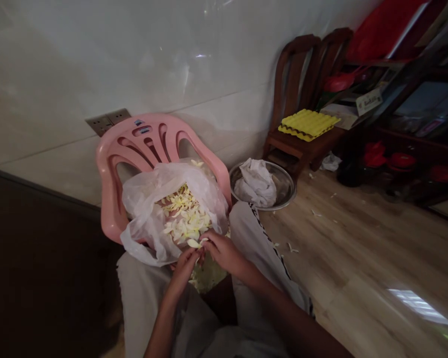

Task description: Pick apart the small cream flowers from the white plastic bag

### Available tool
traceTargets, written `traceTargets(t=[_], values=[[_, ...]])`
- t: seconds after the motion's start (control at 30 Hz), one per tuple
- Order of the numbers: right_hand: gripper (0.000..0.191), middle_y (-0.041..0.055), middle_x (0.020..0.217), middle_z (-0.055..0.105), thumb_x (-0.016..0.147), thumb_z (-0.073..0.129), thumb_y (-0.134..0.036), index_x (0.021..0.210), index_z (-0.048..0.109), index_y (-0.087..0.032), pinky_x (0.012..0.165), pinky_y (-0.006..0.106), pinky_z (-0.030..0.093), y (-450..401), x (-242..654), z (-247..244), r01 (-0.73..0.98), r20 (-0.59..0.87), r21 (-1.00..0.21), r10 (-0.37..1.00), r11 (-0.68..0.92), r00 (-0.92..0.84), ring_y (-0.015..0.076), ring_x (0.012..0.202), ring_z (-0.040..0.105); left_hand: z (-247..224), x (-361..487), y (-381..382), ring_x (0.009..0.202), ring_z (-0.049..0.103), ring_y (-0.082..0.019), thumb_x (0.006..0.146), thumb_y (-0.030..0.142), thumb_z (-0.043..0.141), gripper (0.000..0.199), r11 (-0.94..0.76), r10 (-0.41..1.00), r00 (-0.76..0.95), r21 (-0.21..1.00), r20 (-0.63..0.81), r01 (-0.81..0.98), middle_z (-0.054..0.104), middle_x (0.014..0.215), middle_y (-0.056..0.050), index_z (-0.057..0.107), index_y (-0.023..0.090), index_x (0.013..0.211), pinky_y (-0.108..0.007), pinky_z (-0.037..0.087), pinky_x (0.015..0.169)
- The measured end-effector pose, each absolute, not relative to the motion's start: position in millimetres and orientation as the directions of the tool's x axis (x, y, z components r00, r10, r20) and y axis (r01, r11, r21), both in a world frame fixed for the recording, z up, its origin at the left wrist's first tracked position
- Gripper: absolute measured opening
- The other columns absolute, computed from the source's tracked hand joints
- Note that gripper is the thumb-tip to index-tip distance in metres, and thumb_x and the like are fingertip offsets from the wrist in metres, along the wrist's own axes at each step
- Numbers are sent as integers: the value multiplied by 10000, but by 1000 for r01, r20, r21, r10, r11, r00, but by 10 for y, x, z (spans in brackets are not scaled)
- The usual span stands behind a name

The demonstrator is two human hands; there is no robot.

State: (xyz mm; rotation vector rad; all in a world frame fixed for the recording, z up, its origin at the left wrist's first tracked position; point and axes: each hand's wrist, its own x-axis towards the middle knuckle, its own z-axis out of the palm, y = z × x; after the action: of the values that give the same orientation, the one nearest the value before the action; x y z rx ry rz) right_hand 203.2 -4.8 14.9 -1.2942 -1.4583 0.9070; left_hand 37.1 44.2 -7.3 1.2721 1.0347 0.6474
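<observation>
Between my knees, my left hand [188, 261] and my right hand [219, 248] meet at the near rim of a bag. Both pinch one pale flower [194, 243] with white petals, its lower end hidden by my fingers. Just beyond them lies an open white plastic bag [144, 233], spread over the seat of a pink plastic chair [110, 199]. Inside the bag is a heap of loose cream and yellow flowers [188, 219]. Below my hands, between my legs, a pale yellowish surface [209, 276] shows, too dim to make out.
Right of the chair, a metal basin [285, 196] holds a crumpled white bag [257, 184]. Yellow egg trays [308, 123] lie on a wooden chair [283, 141] by the wall. White scraps [291, 247] dot the wood floor [343, 278]. A wall socket [108, 121] is behind the pink chair.
</observation>
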Motion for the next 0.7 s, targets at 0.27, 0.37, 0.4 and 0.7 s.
traceTargets(t=[0.27, 0.37, 0.4, 0.7], values=[[188, -25, 717, 583, 993, 459, -314, 1010, 621, -220, 526, 237, 385, -36, 1985, 108, 84, 81, -993, 996, 78, 26, 94, 475, 494, -94, 394, 445, 769, 624, -214, 673, 498, 801, 414, 259, 914, 322, 966, -247, 5, 709, 760, -40, 758, 160, 909, -297, 460, 736], [199, -21, 717, 593, 999, 457, -323, 999, 628, -222, 523, 238, 380, -38, 1989, 97, 114, 62, -992, 998, 58, 32, 94, 470, 490, -72, 398, 447, 834, 626, -222, 670, 513, 803, 441, 169, 943, 278, 983, -182, 69, 725, 820, -42, 765, 177, 954, -294, 454, 781], [195, -24, 702, 594, 1000, 457, -318, 982, 625, -221, 529, 240, 378, -40, 1991, 92, 136, 58, -989, 998, 53, 34, 95, 468, 487, -69, 400, 446, 831, 624, -221, 670, 522, 800, 449, 157, 948, 267, 984, -174, 85, 722, 813, -36, 764, 180, 958, -290, 451, 780], [207, -31, 673, 585, 1008, 463, -292, 850, 577, -220, 613, 249, 362, -59, 1990, 126, 265, 108, -960, 993, 90, 53, 127, 587, 523, -18, 408, 405, 677, 552, -168, 726, 557, 742, 397, 66, 964, 246, 986, -103, 155, 636, 668, 11, 751, 185, 863, -254, 420, 659]])
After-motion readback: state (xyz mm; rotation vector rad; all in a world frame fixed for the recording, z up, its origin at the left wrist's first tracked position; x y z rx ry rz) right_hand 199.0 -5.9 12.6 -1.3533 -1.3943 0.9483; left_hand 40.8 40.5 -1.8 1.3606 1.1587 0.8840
